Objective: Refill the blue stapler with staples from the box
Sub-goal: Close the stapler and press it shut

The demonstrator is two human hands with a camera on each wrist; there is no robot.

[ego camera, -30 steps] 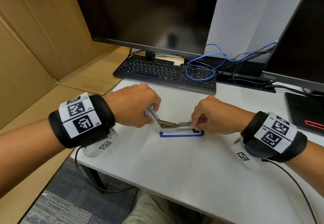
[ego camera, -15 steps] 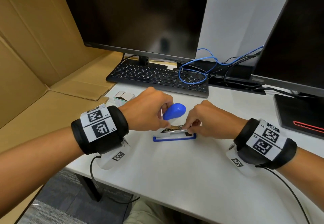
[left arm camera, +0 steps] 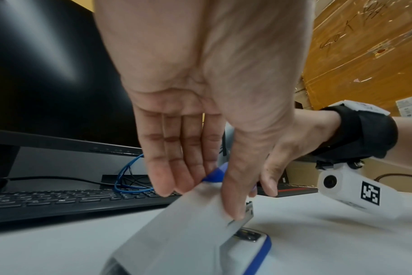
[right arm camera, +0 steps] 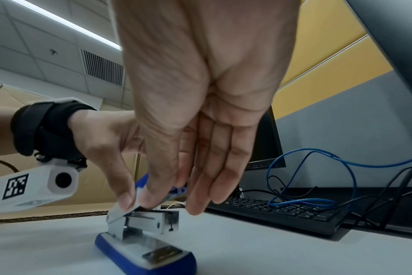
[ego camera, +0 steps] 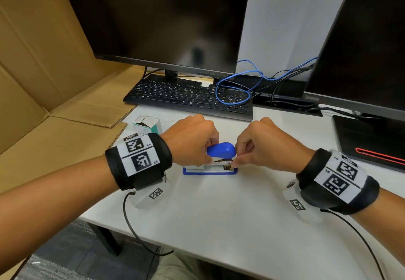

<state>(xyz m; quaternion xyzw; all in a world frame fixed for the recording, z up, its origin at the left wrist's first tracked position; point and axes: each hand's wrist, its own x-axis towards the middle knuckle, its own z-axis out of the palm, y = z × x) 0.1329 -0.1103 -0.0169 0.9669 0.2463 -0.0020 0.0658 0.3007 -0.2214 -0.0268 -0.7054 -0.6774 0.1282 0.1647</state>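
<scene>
On the white desk at centre, the blue stapler sits with its top lowered further than a second ago. Left hand grips the top; right hand pinches its front. Staple box, at ten o'clock, stands open, contents unseen.

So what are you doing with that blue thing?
A person is working on a blue stapler that sits on the white desk. The left hand holds its blue top, lifted off the metal staple channel. The right hand pinches at the front end. The small staple box stands behind the left wrist.
</scene>
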